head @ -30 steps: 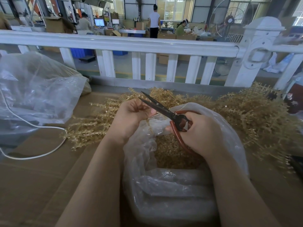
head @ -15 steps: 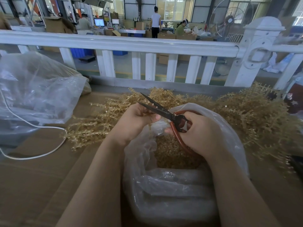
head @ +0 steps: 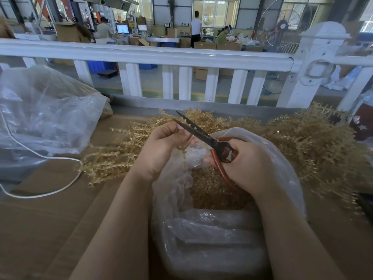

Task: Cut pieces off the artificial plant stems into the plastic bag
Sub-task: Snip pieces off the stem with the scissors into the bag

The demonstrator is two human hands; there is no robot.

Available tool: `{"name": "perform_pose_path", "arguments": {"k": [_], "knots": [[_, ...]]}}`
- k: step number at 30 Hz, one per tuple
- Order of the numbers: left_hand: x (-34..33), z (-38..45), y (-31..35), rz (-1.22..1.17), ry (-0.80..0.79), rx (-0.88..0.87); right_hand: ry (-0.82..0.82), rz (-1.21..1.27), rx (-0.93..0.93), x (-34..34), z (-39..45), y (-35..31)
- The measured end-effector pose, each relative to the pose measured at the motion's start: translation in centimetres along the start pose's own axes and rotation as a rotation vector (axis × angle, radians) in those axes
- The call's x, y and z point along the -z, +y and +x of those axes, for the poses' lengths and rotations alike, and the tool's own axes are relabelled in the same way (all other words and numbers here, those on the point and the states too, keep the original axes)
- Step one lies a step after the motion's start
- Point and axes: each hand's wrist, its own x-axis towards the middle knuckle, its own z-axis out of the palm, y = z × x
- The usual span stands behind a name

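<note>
My left hand (head: 161, 148) holds a thin golden plant stem (head: 184, 145) over the mouth of a clear plastic bag (head: 201, 235). My right hand (head: 248, 164) grips the red handles of dark-bladed scissors (head: 201, 133), whose blades are parted and point up-left past the left fingers. Cut golden pieces (head: 214, 188) lie inside the bag. A pile of golden artificial stems (head: 314, 142) spreads across the table behind and to the right of the bag, and more stems (head: 113, 158) lie to the left.
A large crumpled clear bag (head: 46, 116) sits at the left with a white cord (head: 50, 190) trailing from it over the brown cardboard surface (head: 50, 229). A white railing (head: 161, 57) runs along the far edge. People work far behind it.
The scissors and both hands stay in nearly the same place; a short stem piece now dangles below my left fingers over the bag.
</note>
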Motion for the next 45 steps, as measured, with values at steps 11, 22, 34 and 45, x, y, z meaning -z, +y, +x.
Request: {"name": "perform_pose_path", "arguments": {"k": [11, 22, 34, 45], "knots": [[-0.5, 0.1, -0.3, 0.028, 0.063, -0.019, 0.0, -0.058, 0.02, 0.1, 0.0, 0.2], [-1.0, 0.2, -0.2, 0.024, 0.069, 0.0, 0.038, -0.064, 0.024, 0.2, 0.0, 0.2], [-0.9, 0.3, -0.6, 0.209, 0.227, -0.077, 0.068, -0.099, 0.038, -0.4, -0.1, 0.5], [-1.5, 0.3, -0.7, 0.15, 0.17, -0.082, 0.078, -0.025, 0.043, 0.0, 0.0, 0.1]]}}
